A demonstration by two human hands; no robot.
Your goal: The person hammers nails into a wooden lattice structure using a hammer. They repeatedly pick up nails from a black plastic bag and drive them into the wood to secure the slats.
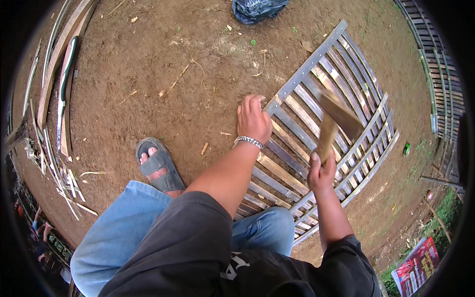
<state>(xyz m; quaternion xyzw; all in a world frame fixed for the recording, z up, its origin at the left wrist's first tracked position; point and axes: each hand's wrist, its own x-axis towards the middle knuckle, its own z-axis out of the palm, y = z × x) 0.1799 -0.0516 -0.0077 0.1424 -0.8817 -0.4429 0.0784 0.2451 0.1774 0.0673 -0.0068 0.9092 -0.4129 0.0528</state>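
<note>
At three o'clock the right hand [322, 172] grips a hammer-like tool [336, 114]; at one, the half-curled left hand [254, 120] touches a slatted panel [292, 125], its hold unclear

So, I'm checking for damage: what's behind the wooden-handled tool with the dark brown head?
Around the tool in the right hand, slats of the long brown and grey panel show. Whatever lies behind the tool's head and handle is covered, so can't be checked.

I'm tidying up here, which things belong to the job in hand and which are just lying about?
In the job:
- wooden-handled tool, in the right hand
- slatted panel, left hand at its edge

Apparently lying about:
- black plastic bag
- red papers
- saw and planks, unused now though possibly related
</note>
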